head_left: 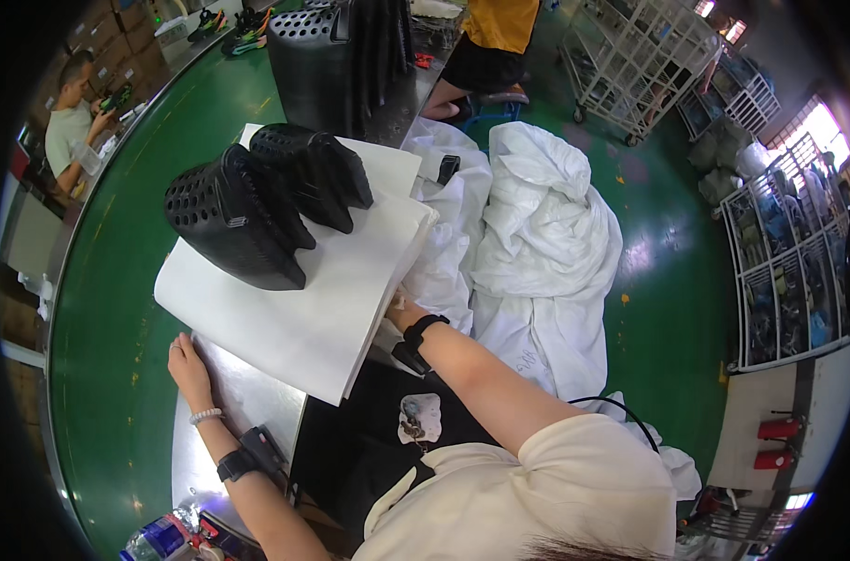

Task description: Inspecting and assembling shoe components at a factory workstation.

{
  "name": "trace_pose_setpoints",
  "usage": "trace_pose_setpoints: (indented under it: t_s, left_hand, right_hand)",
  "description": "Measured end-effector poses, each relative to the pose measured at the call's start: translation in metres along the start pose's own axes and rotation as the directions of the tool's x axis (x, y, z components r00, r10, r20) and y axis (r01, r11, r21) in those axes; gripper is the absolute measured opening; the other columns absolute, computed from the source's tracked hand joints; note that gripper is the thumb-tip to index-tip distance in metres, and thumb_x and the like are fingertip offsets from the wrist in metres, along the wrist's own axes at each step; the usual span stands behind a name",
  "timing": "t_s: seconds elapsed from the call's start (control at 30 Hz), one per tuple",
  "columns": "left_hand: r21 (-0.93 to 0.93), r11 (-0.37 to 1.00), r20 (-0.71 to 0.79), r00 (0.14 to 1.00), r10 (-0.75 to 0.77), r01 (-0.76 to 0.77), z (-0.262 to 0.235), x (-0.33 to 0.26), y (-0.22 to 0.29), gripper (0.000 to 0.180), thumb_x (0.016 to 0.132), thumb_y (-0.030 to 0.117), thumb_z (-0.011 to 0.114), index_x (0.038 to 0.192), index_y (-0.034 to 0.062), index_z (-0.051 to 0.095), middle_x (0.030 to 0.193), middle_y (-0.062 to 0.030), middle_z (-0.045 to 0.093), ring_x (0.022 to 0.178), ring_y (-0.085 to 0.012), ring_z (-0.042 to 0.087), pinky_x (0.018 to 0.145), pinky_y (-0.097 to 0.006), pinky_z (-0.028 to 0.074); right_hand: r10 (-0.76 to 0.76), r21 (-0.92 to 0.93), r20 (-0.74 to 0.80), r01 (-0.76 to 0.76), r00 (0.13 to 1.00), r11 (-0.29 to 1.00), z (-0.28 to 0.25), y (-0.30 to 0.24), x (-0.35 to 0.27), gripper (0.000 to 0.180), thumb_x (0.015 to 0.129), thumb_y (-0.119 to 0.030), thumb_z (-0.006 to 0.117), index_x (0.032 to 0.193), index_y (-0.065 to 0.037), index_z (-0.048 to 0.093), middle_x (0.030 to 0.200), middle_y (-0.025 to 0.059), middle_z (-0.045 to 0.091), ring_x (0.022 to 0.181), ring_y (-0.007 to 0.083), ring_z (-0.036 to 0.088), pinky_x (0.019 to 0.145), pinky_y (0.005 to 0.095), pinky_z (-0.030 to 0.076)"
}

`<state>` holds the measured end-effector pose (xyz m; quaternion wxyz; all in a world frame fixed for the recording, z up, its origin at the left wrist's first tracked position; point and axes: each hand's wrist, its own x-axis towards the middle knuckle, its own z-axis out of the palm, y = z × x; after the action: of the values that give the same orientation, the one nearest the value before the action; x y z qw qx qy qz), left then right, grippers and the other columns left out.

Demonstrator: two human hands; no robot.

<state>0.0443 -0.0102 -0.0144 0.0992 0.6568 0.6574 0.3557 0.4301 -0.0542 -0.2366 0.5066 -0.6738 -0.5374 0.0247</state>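
Note:
My left hand (190,376) rests at the outer edge of the metal tabletop (247,374), its fingers loosely bent and apart, with nothing seen in them. It lies just below the large white paper sheets (285,346), which are stacked and bulge over at the near side. My right hand (399,309) reaches to the right edge of that stack; its fingers are hidden by the paper. On the sheets stand two black clog-like shoe pieces with round holes, a nearer one (233,224) and a farther one (303,168).
More black perforated shoe pieces (317,65) stand in a row at the back. White cloth-like sacks (542,243) bulge on the right. Beyond are a white wheeled cage cart (635,65) and a rack (789,271). A bottle (158,538) lies lower left. A co-worker (74,122) sits far left.

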Motion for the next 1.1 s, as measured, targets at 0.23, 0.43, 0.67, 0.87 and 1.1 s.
trace_pose_setpoints:
  t_s: [0.23,0.43,0.67,0.87,1.1]
  left_hand:
    - [-0.019,0.998,-0.011,0.998,0.061,-0.061,0.013,-0.003,0.015,0.037,0.095,0.022,0.041,0.090,-0.0090,0.060,0.092,-0.0243,0.061,0.085,-0.0394,0.057,0.077,-0.042,0.043]
    - [0.001,1.000,-0.029,1.000,-0.009,0.009,-0.009,-0.002,0.007,0.034,0.093,0.021,0.041,0.089,-0.0064,0.062,0.094,-0.0241,0.061,0.087,-0.0401,0.056,0.078,-0.044,0.043]
    - [0.137,0.985,-0.068,0.991,0.114,-0.104,-0.008,-0.010,-0.007,0.022,0.083,0.010,0.046,0.089,0.0017,0.066,0.083,-0.0193,0.062,0.079,-0.0335,0.059,0.072,-0.044,0.046]
    - [-0.361,0.927,-0.364,0.931,-0.036,-0.106,-0.021,-0.013,0.029,0.027,0.091,0.021,0.048,0.083,0.0011,0.064,0.087,-0.0162,0.062,0.079,-0.0328,0.060,0.074,-0.038,0.047]
    - [-0.837,0.120,0.543,0.838,0.062,0.534,-0.060,-0.044,0.027,0.036,0.097,0.032,0.041,0.114,0.0038,0.055,0.109,-0.0050,0.061,0.096,-0.0142,0.058,0.081,-0.033,0.048]
  right_hand:
    - [-0.106,0.658,-0.004,0.082,0.994,0.749,-0.089,-0.063,0.001,0.039,0.085,-0.017,0.046,0.121,-0.003,0.049,0.131,0.0214,0.043,0.127,0.0342,0.034,0.112,0.0486,0.011]
    - [-0.007,-0.165,0.004,0.007,1.000,0.986,-0.169,-0.096,0.025,0.036,0.081,-0.005,0.047,0.116,0.002,0.054,0.114,0.0211,0.057,0.108,0.0381,0.052,0.095,0.0397,0.042]
    - [0.141,0.456,-0.450,0.092,0.882,0.885,-0.244,-0.191,0.111,0.032,0.096,-0.027,0.042,0.105,0.001,0.054,0.069,0.0042,0.055,0.057,0.0105,0.050,0.053,0.0224,0.042]
    - [-0.277,0.899,0.117,0.016,0.954,0.437,-0.143,-0.408,0.093,0.044,0.099,-0.030,0.028,0.091,0.003,0.056,0.062,0.0049,0.054,0.048,0.0115,0.048,0.048,0.0237,0.041]
    - [-0.358,0.593,0.738,-0.803,0.572,-0.060,0.036,-0.493,0.070,0.035,0.097,-0.032,0.037,0.100,-0.003,0.056,0.057,0.0017,0.045,0.049,0.0111,0.043,0.046,0.0252,0.035]
